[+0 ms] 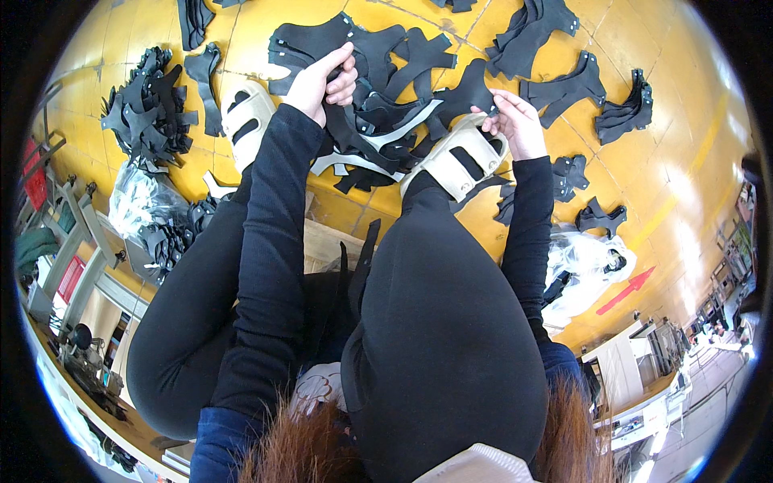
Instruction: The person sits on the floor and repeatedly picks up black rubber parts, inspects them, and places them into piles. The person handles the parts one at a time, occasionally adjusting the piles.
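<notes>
My left hand point(326, 84) is closed with the thumb on top, gripping a black cut-out piece point(342, 133) of flat, flexible material that hangs below the fingers. My right hand point(515, 121) pinches the lower right edge of a black curved piece point(467, 87) between thumb and fingertips. Whether both hands hold the same piece is not clear. Between and beyond the hands lies a loose heap of similar black pieces point(310, 44), some with small pale marks at their tips. White-edged strips point(403, 129) show within the heap, just above my right sandal point(459, 157).
Bundles of black pieces lie on the yellow tiled floor point(660, 153), including a large pile point(149, 117) at the left and stacks point(568, 84) at the right. Clear plastic bags point(145, 197) and my left sandal point(248, 121) are nearby. A red arrow point(626, 291) marks the floor.
</notes>
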A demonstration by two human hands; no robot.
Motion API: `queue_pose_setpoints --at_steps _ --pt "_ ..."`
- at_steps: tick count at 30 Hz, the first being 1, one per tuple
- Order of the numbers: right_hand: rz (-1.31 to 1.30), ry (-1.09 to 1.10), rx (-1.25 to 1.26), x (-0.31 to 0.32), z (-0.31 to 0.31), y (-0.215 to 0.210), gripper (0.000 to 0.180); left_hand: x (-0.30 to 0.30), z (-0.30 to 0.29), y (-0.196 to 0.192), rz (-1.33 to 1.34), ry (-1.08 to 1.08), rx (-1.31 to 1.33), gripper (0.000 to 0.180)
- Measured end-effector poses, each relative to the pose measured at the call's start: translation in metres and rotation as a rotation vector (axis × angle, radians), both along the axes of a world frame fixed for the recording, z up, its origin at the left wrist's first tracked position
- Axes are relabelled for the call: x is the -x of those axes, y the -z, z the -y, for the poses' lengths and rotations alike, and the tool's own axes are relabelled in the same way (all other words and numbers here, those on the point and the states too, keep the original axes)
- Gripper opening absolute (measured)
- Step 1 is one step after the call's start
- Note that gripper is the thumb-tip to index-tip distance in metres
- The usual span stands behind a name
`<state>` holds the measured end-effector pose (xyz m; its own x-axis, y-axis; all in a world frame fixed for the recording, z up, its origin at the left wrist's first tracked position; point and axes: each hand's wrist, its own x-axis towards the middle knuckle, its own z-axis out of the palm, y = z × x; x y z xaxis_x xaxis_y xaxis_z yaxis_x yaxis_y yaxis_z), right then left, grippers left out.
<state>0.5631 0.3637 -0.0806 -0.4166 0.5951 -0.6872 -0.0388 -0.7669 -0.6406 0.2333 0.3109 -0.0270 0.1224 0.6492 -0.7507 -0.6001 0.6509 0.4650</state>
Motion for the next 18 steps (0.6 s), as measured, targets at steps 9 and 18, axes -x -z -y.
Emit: queue_pose_setpoints --at_steps 9,18 --pt "-0.101 -0.325 -0.195 0.016 -0.004 -0.056 0.028 -0.011 0.000 -0.002 -0.183 0.139 -0.109 0.026" --pt "0.050 0.167 -0.392 0.043 -0.016 -0.083 0.008 -0.063 0.003 -0.008 -0.196 0.368 -0.184 0.034"
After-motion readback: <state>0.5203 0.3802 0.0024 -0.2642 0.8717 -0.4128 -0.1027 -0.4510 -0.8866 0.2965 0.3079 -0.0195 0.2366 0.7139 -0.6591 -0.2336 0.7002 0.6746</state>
